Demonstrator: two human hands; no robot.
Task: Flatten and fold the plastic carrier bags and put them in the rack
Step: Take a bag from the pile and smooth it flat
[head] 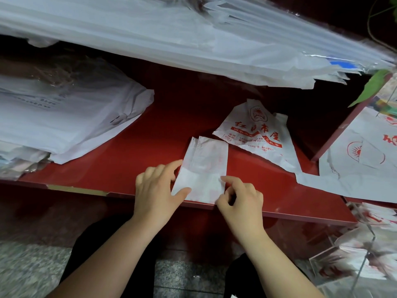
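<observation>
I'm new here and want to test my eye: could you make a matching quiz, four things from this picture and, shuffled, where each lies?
Things:
1. folded bag
2. bag with red print
3. pile of white bags
4. green leaf

Places:
A. far left of the red shelf
B. upper right edge of view
C. touched by the left hand and right hand, at the shelf's front
D. just behind the folded bag

Pairs: 1-C, 2-D, 3-A, 4-B
</observation>
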